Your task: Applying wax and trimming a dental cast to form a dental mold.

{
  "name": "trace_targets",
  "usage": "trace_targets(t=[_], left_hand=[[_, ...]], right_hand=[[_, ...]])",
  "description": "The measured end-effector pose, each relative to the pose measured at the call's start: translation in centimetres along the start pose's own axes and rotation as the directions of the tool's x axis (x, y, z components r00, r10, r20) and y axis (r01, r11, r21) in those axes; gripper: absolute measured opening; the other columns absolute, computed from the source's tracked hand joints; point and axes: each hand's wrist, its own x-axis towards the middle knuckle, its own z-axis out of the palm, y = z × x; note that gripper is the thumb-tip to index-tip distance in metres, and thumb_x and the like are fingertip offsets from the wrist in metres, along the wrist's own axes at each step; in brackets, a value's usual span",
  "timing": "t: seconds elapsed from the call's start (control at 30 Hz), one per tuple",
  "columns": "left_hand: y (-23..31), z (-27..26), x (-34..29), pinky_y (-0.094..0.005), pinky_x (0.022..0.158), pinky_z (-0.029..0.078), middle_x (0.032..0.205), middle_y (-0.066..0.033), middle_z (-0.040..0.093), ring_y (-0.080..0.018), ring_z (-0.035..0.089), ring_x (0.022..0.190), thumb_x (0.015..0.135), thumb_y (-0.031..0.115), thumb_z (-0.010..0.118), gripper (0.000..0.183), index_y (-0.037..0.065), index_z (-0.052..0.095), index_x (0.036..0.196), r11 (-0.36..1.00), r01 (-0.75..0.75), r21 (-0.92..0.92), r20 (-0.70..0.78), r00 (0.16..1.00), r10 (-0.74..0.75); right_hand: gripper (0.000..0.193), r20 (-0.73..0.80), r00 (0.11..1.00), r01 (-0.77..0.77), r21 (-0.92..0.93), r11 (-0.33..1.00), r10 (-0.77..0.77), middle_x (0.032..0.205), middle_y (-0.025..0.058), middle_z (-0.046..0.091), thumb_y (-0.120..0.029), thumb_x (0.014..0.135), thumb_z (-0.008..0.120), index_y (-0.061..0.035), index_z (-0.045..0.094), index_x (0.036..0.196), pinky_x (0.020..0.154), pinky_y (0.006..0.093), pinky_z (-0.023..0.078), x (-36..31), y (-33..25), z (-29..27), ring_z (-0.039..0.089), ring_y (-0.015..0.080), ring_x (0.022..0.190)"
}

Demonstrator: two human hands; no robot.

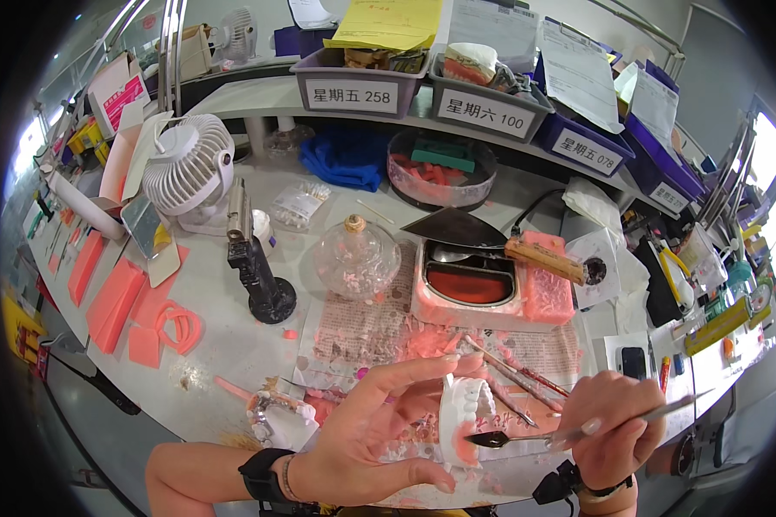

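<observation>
My left hand [353, 444] grips a white plaster dental cast [453, 409] at the near middle of the bench, fingers behind it and thumb at its lower edge. A row of teeth shows on the cast, with pink wax [466, 450] along its lower part. In my right hand [614, 424] is a thin metal wax spatula [530, 437], held like a pen. Its dark, leaf-shaped tip touches or nearly touches the pink wax. A second plaster cast [278, 422], with pink parts on it, lies left of my left hand.
Two long instruments [513, 379] rest on pink-stained newspaper [362, 332]. Behind stands a wax pot [470, 289] with a wooden-handled spatula [543, 258] across it. A glass spirit lamp [356, 258], black torch [263, 284], fan [188, 164] and pink wax sheets [116, 306] stand leftward.
</observation>
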Motion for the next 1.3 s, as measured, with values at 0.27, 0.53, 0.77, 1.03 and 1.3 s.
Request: trace_targets(t=[0.27,0.53,0.77,1.03,1.3], left_hand=[[0.2,-0.2,-0.2,-0.0383,0.114,0.034,0.153,-0.0157,0.036,-0.0250,0.035,0.142,0.079,-0.003,0.078,0.084,0.012,0.030,0.147,0.997,0.012,-0.076,0.046,0.999,-0.009],[0.2,0.0,0.0,-0.0467,0.109,0.038,0.151,-0.0242,0.035,-0.0350,0.037,0.140,0.079,0.006,0.081,0.091,0.009,0.023,0.150,0.996,0.017,-0.090,0.005,1.000,-0.017],[0.5,0.4,-0.1,-0.0480,0.110,0.036,0.151,-0.0240,0.035,-0.0358,0.037,0.140,0.080,0.010,0.081,0.091,0.006,0.022,0.150,0.993,0.021,-0.119,0.002,1.000,-0.021],[1.4,0.0,0.3,-0.0538,0.108,0.040,0.153,-0.0225,0.032,-0.0378,0.041,0.137,0.098,0.046,0.055,0.073,0.004,0.026,0.150,0.757,0.311,-0.575,0.039,0.934,-0.354],[1.7,-0.9,-0.1,-0.0541,0.096,0.051,0.157,-0.0244,0.024,-0.0406,0.036,0.141,0.100,0.058,0.035,0.076,0.003,0.025,0.153,0.575,0.467,-0.671,0.127,0.837,-0.532]], right_hand=[[0.039,0.039,0.970,-0.239,0.304,0.922,0.238,0.073,0.0119,0.058,-0.036,0.100,0.054,0.0008,0.054,0.087,0.057,0.0320,0.048,0.0,0.5,-0.8,0.059,0.0203,0.060],[0.038,0.037,0.988,-0.156,0.237,0.959,0.152,0.069,0.0094,0.053,-0.037,0.102,0.051,-0.0025,0.049,0.087,0.054,0.0311,0.044,0.0,0.9,-0.5,0.051,0.0181,0.055],[0.038,-0.157,0.988,0.014,0.045,0.999,-0.007,0.074,0.0132,0.058,-0.035,0.104,0.046,0.0005,0.051,0.091,0.055,0.0290,0.047,0.1,1.5,-1.3,0.057,0.0187,0.059],[0.027,-0.290,0.934,-0.192,0.086,0.978,0.209,0.086,0.0132,0.065,-0.020,0.107,0.040,0.0028,0.055,0.104,0.063,0.0255,0.046,1.3,2.8,-2.0,0.059,0.0135,0.071],[0.021,0.035,0.941,-0.329,-0.140,0.934,0.337,0.093,0.0112,0.068,-0.017,0.103,0.050,0.0013,0.060,0.104,0.068,0.0262,0.048,1.5,3.4,-2.3,0.062,0.0128,0.076]])
